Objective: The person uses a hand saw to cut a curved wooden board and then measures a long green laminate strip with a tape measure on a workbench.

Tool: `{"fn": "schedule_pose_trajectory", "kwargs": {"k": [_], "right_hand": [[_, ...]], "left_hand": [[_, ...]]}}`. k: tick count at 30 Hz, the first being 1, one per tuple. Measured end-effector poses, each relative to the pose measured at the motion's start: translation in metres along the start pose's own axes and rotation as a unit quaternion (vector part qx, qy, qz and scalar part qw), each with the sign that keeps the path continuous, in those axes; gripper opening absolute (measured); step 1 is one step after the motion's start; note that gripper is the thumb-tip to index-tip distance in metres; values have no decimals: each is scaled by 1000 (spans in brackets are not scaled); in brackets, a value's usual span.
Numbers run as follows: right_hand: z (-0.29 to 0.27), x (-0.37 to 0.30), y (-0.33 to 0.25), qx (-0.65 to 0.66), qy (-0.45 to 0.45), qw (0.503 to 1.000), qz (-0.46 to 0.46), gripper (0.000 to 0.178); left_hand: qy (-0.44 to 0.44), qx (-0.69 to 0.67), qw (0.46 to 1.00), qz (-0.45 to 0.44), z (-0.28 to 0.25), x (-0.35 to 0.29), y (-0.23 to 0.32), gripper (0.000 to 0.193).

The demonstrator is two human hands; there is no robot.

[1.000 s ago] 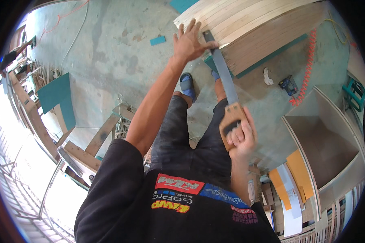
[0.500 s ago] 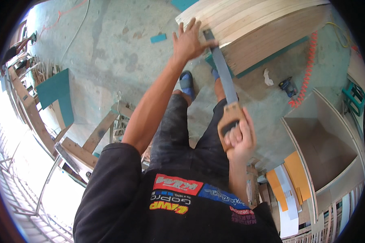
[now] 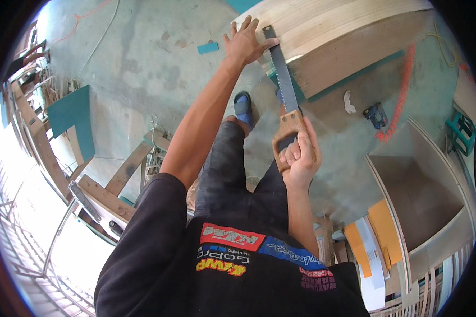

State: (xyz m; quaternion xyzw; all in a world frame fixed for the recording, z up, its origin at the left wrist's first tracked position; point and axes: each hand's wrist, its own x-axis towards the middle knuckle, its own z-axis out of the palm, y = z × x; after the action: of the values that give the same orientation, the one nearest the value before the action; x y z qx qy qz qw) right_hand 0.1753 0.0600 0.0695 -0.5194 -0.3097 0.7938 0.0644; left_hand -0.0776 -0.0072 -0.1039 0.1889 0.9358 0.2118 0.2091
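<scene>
In the head view, your right grip (image 3: 301,165) is closed around the wooden handle (image 3: 292,124) of the handsaw (image 3: 284,87), fingers curled through its opening and the index finger laid along its side. From that grip the blade (image 3: 281,67) runs out toward half past eleven, its toothed edge facing nine o'clock and its far end overlapping the near-left edge of the pale slatted wood piece (image 3: 344,24). The wood itself spreads from twelve to one o'clock of your right grip. Your left grip (image 3: 244,46), at eleven o'clock from the right one, is spread wide, thumb across the blade near its tip and fingers fanned over the wood's edge; how firmly they press, you cannot tell from here. A teal strip (image 3: 207,48) lies on the floor (image 3: 148,68) at nine o'clock from your left grip, well apart. At two o'clock from your right grip sit a dark power tool (image 3: 376,115) and a coiled orange hose (image 3: 407,74), and an open wooden box (image 3: 415,185) stands at three o'clock.
</scene>
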Motion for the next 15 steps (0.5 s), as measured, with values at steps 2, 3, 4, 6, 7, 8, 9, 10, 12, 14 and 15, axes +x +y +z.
{"fn": "schedule_pose_trajectory", "kwargs": {"k": [2,3,4,6,7,8,9,10,12,14,15], "right_hand": [[6,4,-4,17,-4,1000,6,44],[8,4,-6,25,-3,1000,10,44],[2,-6,-11,32,3,999,21,45],[-30,-31,-17,37,5,999,8,43],[-41,-40,-19,40,0,999,3,42],[-43,-44,-21,29,-3,1000,-6,43],[-38,-38,-15,31,1,999,-4,43],[-27,-20,-4,34,6,999,-3,43],[-1,0,4,32,13,999,-7,40],[4,5,1,59,5,998,4,40],[4,4,1,71,7,997,11,39]], "left_hand": [[3,5,1000,3,-3,6,0,105],[3,7,1000,5,-4,7,0,105],[-2,20,1000,14,-3,-1,-1,105],[-17,38,998,40,-1,-24,14,105],[-15,34,998,44,-1,-26,18,106],[-14,34,998,49,-2,-26,21,106],[-21,31,998,51,0,-33,20,107],[-26,19,999,33,1,-30,16,108],[-14,-1,1000,-5,-8,-2,3,109],[-5,16,1000,-2,-11,6,1,109],[-6,23,1000,-1,-9,4,2,109]]}}
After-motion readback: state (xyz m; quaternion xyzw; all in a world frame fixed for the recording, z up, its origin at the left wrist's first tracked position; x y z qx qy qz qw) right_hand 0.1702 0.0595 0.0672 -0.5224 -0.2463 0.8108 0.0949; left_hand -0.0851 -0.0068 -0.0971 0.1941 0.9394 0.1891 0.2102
